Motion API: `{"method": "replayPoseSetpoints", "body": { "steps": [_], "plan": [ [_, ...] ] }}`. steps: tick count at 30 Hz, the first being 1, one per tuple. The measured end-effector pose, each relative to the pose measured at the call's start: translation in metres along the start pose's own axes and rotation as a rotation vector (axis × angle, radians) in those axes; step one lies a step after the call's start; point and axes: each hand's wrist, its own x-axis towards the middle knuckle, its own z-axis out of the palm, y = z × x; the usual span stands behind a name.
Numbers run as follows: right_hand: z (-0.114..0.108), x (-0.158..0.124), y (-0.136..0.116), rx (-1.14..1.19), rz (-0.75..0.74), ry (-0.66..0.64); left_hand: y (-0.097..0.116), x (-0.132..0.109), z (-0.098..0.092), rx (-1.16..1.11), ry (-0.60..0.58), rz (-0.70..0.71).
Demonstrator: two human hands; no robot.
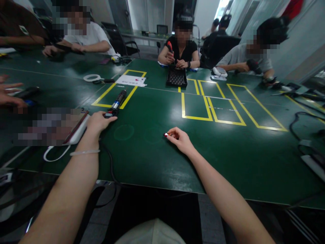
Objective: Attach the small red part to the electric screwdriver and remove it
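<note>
on the left of the green bench (pixel 154 162), in from the near edge, a phone-like device (pixel 61 125) rests on a white block (pixel 79 133), probably raised for support, with a white cable (pixel 57 157) looping toward that edge. just right of it, the left hand (pixel 99 121) has thumb and fingers about the near end of a dark cylindrical tool (pixel 117 103) with a blue band; i cannot tell how firmly they close. the tool lies aslant, far end pointing away from the near edge, perhaps so its near end stays within reach. beyond it, toward the far edge, lies a white paper (pixel 130 80). mid-bench, the right hand (pixel 180 139) pinches a small red-and-white piece (pixel 166 134) between thumb and fingertips, seemingly because it is too slight for a fuller grasp. a black tray (pixel 177 77) sits by the far edge, close before a co-worker; yellow tape outlines (pixel 197 118) stand farther right.
</note>
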Motion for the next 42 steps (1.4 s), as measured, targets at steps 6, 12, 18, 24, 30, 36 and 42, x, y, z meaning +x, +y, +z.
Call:
{"method": "replayPoseSetpoints", "body": {
  "steps": [6, 12, 18, 24, 30, 36, 42],
  "plan": [
    [-0.001, 0.0, -0.001, -0.02, -0.006, -0.004, 0.038, -0.022, 0.005, 0.099, -0.048, -0.091],
    [0.0, 0.0, -0.003, -0.08, -0.028, 0.016, 0.081, -0.049, 0.02, 0.097, -0.09, 0.119],
    [0.001, 0.0, 0.0, -0.087, -0.03, 0.016, 0.126, -0.081, 0.036, 0.125, -0.158, 0.3],
    [0.002, -0.001, 0.0, -0.148, -0.067, 0.059, 0.155, -0.11, 0.045, 0.094, -0.224, 0.442],
    [0.003, -0.001, 0.003, -0.309, -0.156, 0.092, 0.17, -0.128, 0.048, 0.027, -0.279, 0.544],
    [0.009, -0.002, -0.001, -0.546, -0.189, 0.062, 0.174, -0.134, 0.05, 0.006, -0.307, 0.582],
    [0.006, -0.004, -0.006, -0.659, -0.29, 0.062, 0.173, -0.133, 0.05, -0.006, -0.307, 0.589]
  ]
}}
